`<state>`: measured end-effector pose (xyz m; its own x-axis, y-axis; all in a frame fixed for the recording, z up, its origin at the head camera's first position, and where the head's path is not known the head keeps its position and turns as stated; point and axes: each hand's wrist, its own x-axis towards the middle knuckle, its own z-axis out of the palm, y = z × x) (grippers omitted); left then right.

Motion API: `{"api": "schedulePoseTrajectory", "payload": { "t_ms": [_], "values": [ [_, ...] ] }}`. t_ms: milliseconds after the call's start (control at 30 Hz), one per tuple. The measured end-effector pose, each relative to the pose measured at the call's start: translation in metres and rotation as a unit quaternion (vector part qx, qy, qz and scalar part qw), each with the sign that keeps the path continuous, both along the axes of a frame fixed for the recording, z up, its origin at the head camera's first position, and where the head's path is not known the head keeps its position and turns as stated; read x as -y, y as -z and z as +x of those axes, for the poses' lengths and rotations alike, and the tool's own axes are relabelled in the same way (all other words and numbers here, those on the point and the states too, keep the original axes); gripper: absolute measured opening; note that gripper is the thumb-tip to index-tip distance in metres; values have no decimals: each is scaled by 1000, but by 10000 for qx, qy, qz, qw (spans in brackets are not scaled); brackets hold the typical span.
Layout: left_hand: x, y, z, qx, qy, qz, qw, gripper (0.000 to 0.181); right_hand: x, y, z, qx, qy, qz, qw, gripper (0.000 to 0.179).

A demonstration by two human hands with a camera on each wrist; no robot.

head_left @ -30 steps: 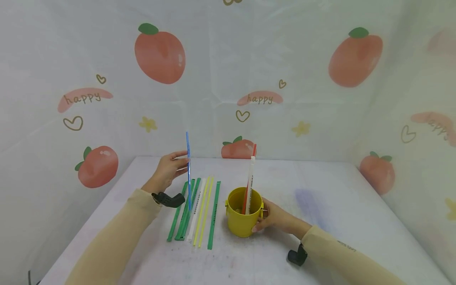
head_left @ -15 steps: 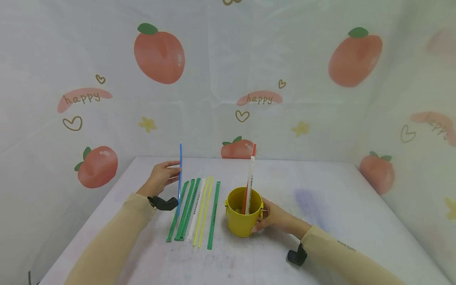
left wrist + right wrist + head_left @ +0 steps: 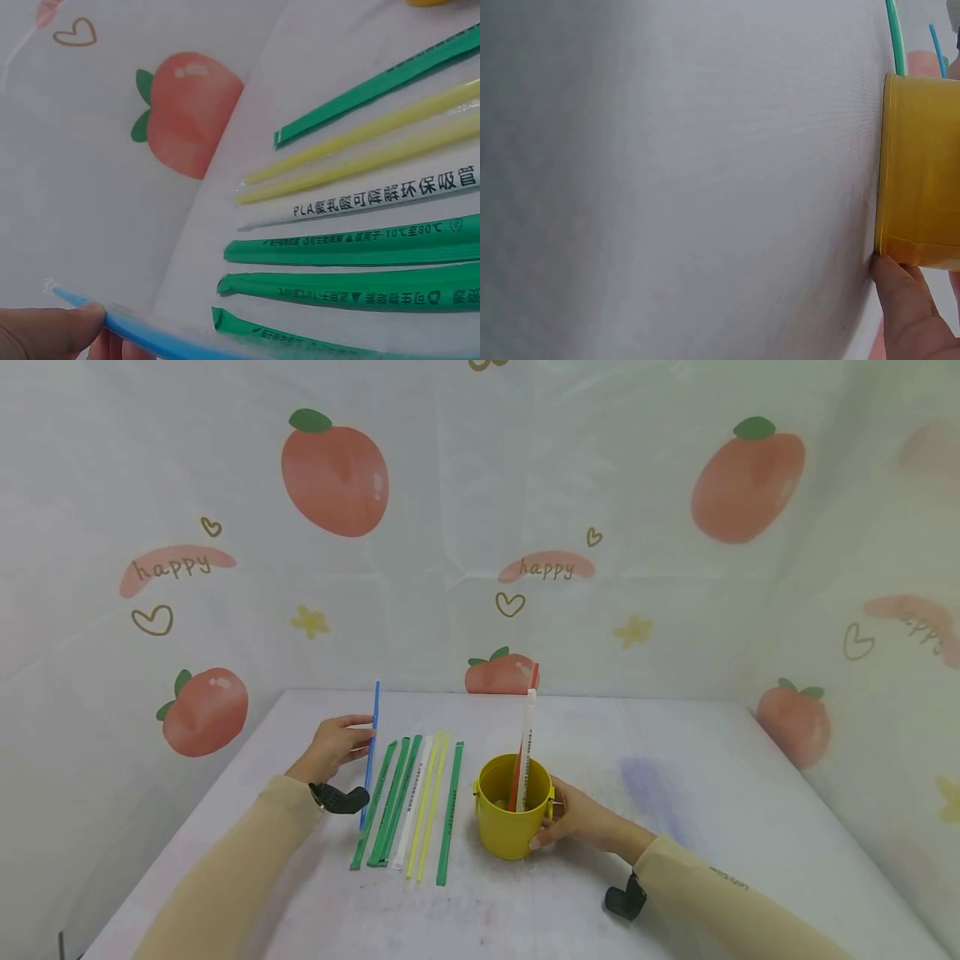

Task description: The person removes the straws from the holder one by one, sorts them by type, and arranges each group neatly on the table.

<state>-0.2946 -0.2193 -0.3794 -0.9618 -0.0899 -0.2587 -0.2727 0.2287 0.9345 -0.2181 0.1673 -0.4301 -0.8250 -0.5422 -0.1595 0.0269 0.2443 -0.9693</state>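
My left hand (image 3: 330, 747) pinches a blue straw (image 3: 370, 772) in clear wrapping near its upper part. In the left wrist view the thumb (image 3: 71, 330) presses on the blue straw near one end. The straw slants beside the leftmost green-wrapped straw (image 3: 372, 810), its lower end overlapping that straw in the head view. With thumb and fingers, my right hand (image 3: 581, 817) grips the right side of a small yellow bucket (image 3: 510, 839) standing on the table. A red straw (image 3: 535, 675) and a white paper-wrapped straw (image 3: 527, 752) lean inside the bucket.
Left of the bucket lies a row of wrapped straws: several green ones, a white one (image 3: 408, 827) and two yellow ones (image 3: 430, 810). Another green straw (image 3: 450, 818) lies nearest the bucket. A printed curtain (image 3: 450, 527) rises behind the white table (image 3: 555, 910).
My left hand has moved left and down with the blue straw, from over the row to its left edge. The right hand and bucket have stayed in place.
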Motion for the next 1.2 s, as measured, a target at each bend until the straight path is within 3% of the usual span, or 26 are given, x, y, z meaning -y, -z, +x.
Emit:
{"api": "schedulePoseTrajectory", "payload": {
  "t_ms": [633,1200],
  "values": [
    [5,23,0,177,239,-389,9988,39,0,0,2,-34,-2,15,10000,98],
    [9,35,1,332,116,-860,9957,38,-2,2,0,-91,-117,-49,9999,97]
  ]
}}
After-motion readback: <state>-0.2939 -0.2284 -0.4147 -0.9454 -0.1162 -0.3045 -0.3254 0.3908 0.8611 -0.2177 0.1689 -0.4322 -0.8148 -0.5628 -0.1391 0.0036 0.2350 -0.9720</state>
